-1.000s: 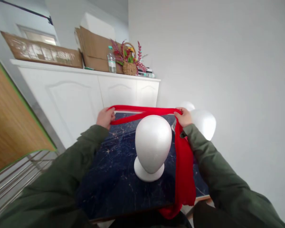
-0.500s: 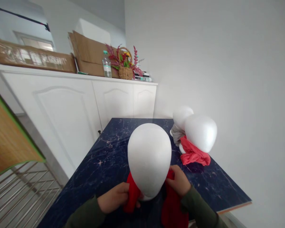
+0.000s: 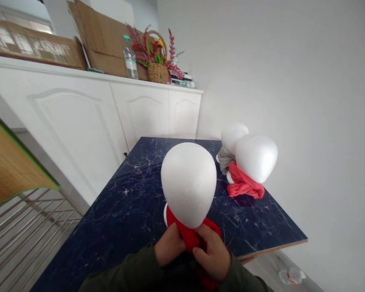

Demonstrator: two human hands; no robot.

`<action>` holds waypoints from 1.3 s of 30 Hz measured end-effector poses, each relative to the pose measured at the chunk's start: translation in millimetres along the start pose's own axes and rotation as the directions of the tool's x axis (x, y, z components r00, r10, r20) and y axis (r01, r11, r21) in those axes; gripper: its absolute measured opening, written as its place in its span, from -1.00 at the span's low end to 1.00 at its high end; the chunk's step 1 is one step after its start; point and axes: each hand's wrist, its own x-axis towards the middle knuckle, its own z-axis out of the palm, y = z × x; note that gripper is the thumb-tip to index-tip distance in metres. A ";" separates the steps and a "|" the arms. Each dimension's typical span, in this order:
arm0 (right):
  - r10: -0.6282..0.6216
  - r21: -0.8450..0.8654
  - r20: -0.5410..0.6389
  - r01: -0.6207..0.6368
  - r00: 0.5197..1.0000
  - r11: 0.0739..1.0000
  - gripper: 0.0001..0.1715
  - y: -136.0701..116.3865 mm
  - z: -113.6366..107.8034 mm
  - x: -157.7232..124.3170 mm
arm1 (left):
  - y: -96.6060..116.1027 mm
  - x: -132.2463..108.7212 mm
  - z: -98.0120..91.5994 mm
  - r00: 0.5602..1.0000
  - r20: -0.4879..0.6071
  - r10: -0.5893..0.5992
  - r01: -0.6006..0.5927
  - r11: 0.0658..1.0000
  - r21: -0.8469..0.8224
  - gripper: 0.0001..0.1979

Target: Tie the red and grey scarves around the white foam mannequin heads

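Note:
A white foam mannequin head [image 3: 188, 182] stands on the dark blue marbled table close in front of me. Around its neck goes a red scarf [image 3: 188, 237], with part of it hanging down at the lower right. My left hand [image 3: 170, 245] is closed on the scarf at the front of the neck, its fingertips partly hidden behind the cloth. Just beside it, my right hand [image 3: 213, 251] grips the scarf below the chin, thumb and fingers bent round the fabric. The two hands are close together.
At the table's [image 3: 134, 190] right side stand two more white mannequin heads, one with a coral-red scarf [image 3: 245, 182], the other with a grey scarf [image 3: 226, 160]. A metal rack [image 3: 33, 227] is at left. Behind, a white cabinet [image 3: 69, 117] carries boxes, a bottle and a flower basket [image 3: 158, 73].
Both hands have moved inward from the sides of the neck to its front, drawing the red scarf together below the chin. The view has tilted down a little.

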 end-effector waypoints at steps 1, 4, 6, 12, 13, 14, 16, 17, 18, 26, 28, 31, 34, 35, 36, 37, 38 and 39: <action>-0.002 -0.020 -0.001 0.002 1.000 1.000 -0.34 -1.9 2.8 -1.9 | -1.6 0.4 1.4 1.000 -0.001 0.000 0.000 1.000 -0.003 -0.59; 0.042 -0.020 -0.021 -0.043 0.999 0.999 -0.29 -3.7 10.9 -2.8 | -8.4 2.9 6.1 1.000 -0.027 -0.001 0.000 1.000 -0.014 -0.62; 0.098 0.055 -0.029 -0.096 0.995 0.994 -0.39 -3.7 13.7 -0.6 | -11.4 4.0 10.9 0.996 -0.086 -0.021 0.017 0.998 -0.052 -0.66; 0.115 0.346 -0.128 -0.064 0.985 0.936 -0.82 -1.2 16.1 4.8 | -6.4 0.7 15.5 0.978 -0.042 -0.203 0.167 0.894 -0.415 -0.62; 0.127 0.390 -0.160 -0.056 0.979 0.919 -0.84 2.0 15.9 5.1 | -5.4 0.0 10.3 0.969 0.012 -0.248 0.224 0.852 -0.474 -0.61; 0.153 0.448 -0.178 -0.058 0.972 0.892 -0.83 6.5 15.2 5.3 | -4.7 -0.8 2.7 0.954 0.068 -0.291 0.283 0.805 -0.522 -0.61; 0.245 0.598 -0.153 -0.108 0.957 0.794 -0.81 18.5 12.2 5.8 | -4.3 -2.8 -19.3 0.922 0.159 -0.353 0.377 0.726 -0.575 -0.61; 0.306 0.681 -0.118 -0.148 0.945 0.718 -0.80 25.3 9.9 6.1 | -4.5 -4.2 -32.5 0.908 0.192 -0.372 0.411 0.707 -0.576 -0.62; 0.365 0.758 -0.071 -0.188 0.928 0.625 -0.78 32.1 7.4 6.4 | -4.7 -5.8 -46.3 0.898 0.213 -0.386 0.436 0.707 -0.557 -0.62; 0.395 0.735 -0.022 -0.253 0.919 0.629 -0.89 56.5 -10.4 29.8 | -4.9 -18.0 -108.9 0.901 0.111 -0.419 0.428 0.824 -0.370 -0.68; 0.257 0.399 -0.087 -0.202 0.963 0.894 -0.97 56.7 -15.3 42.5 | -4.7 -20.7 -108.4 0.932 0.068 -0.355 0.347 0.825 -0.445 -0.67; 0.116 -0.076 -0.033 -0.118 0.993 0.990 -0.90 58.2 -23.2 59.4 | -4.5 -25.1 -108.5 0.937 0.085 -0.338 0.327 0.766 -0.553 -0.59; 0.112 -0.312 -0.047 -0.121 0.993 0.942 -0.76 62.3 -28.3 68.2 | -2.4 -28.6 -117.3 0.900 0.159 -0.406 0.428 0.752 -0.501 -0.57; 0.101 -0.363 -0.069 -0.120 0.992 0.924 -0.70 63.9 -29.1 69.2 | -0.9 -29.2 -121.6 0.883 0.166 -0.439 0.465 0.771 -0.435 -0.59; 0.084 -0.400 -0.089 -0.113 0.992 0.909 -0.66 65.4 -29.6 69.6 | 0.9 -29.5 -125.6 0.869 0.167 -0.465 0.493 0.796 -0.350 -0.62; 0.061 -0.423 -0.105 -0.100 0.993 0.901 -0.62 66.6 -29.7 69.5 | 2.8 -29.6 -128.6 0.860 0.169 -0.482 0.510 0.820 -0.260 -0.66; 0.033 -0.433 -0.119 -0.082 0.992 0.898 -0.61 67.7 -29.5 69.1 | 4.6 -29.5 -129.9 0.858 0.173 -0.484 0.511 0.840 -0.182 -0.69; 0.011 -0.429 -0.136 -0.069 0.991 0.901 -0.62 68.4 -28.8 68.7 | 5.9 -29.2 -129.1 0.868 0.174 -0.465 0.489 0.860 -0.141 -0.69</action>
